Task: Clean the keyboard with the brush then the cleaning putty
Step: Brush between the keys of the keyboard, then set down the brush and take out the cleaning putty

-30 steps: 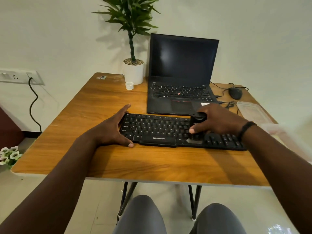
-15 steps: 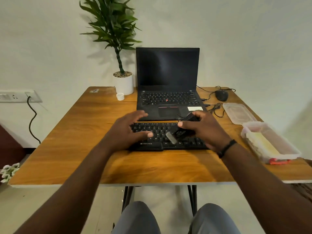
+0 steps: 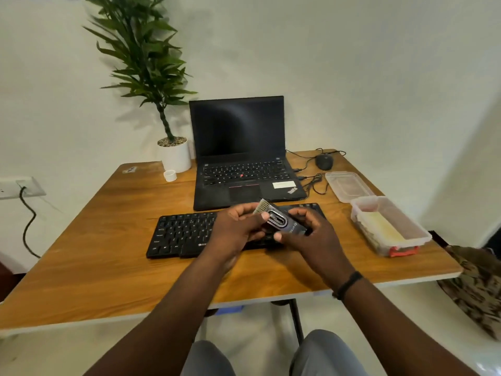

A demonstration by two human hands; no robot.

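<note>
Both hands (image 3: pixel 238 229) now gripping brush (image 3: pixel 279 222), lifted above keyboard (image 3: pixel 181 234)

table (image 3: pixel 108 240): showing glossy wood-grain top
keyboard (image 3: pixel 184 234): looking like matt black plastic
brush (image 3: pixel 279 222): showing smooth dark plastic body, pale bristles
containers (image 3: pixel 390 226): looking like translucent plastic
plant pot (image 3: pixel 176 156): appearing smooth, white
wristband (image 3: pixel 347 284): looking matt black

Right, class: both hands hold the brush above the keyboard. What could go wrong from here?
1. The brush is held only by the fingers of the left hand and right hand; it could slip onto the keyboard.
2. Swept dust might drift onto the open laptop just behind.
3. The open tub near the right hand could get knocked.
</note>
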